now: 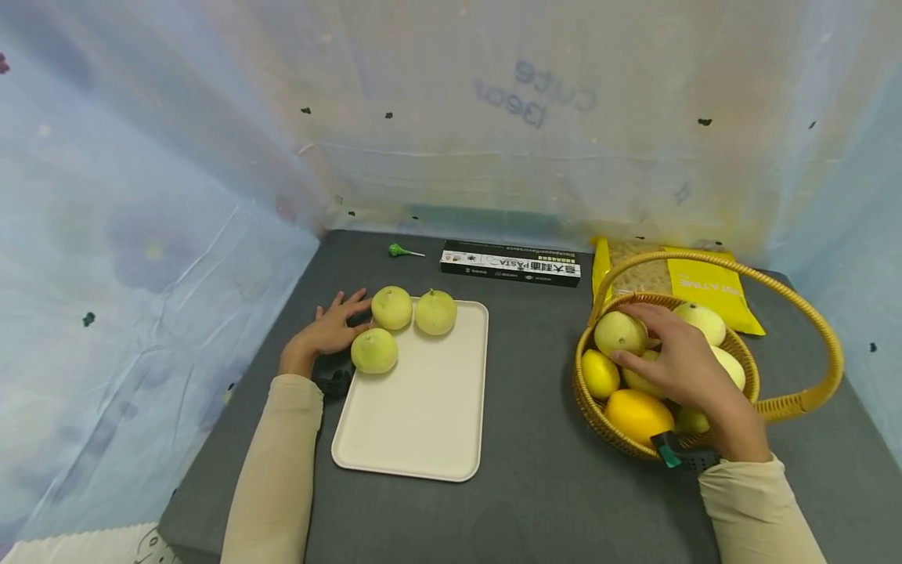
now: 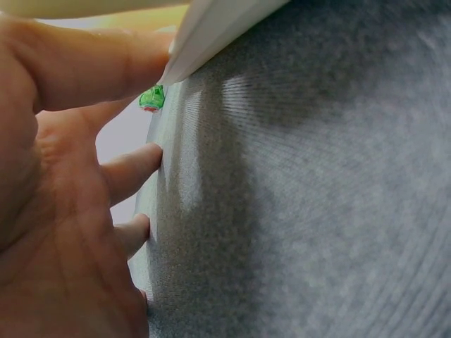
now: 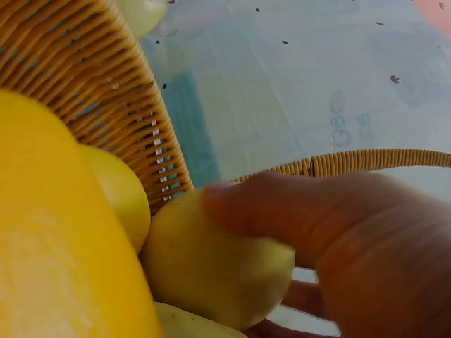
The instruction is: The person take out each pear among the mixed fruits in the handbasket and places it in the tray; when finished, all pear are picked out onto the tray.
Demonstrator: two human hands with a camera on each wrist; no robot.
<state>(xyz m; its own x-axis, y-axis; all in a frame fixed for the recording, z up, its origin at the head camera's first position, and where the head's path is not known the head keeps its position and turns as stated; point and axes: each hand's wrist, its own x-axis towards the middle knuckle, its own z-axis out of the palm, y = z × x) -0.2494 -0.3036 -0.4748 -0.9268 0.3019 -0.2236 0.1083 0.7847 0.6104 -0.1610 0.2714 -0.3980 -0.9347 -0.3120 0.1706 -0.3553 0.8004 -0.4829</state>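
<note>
My right hand [image 1: 676, 352] reaches into a wicker basket [image 1: 588, 407] and grips a round, pale green melon [image 1: 620, 333], thumb on one side of it. In the right wrist view the thumb lies over this melon [image 3: 218, 260]; the other fingers are mostly hidden behind it. My left hand [image 1: 329, 331] rests with spread fingers at the upper left of a cream tray [image 1: 423, 423]. In the left wrist view its thumb touches the tray's rim [image 2: 211, 32]. Three pale green melons [image 1: 434, 312] sit at the tray's far end, beside that hand.
Other pale melons [image 1: 701, 323], a yellow fruit [image 1: 600, 374] and an orange-yellow fruit [image 1: 639, 417] share the basket, whose arched handle [image 1: 796, 301] leans right. Behind lie a yellow pasta bag [image 1: 712, 290], a black pasta box [image 1: 510, 263] and a green lollipop [image 1: 398, 250].
</note>
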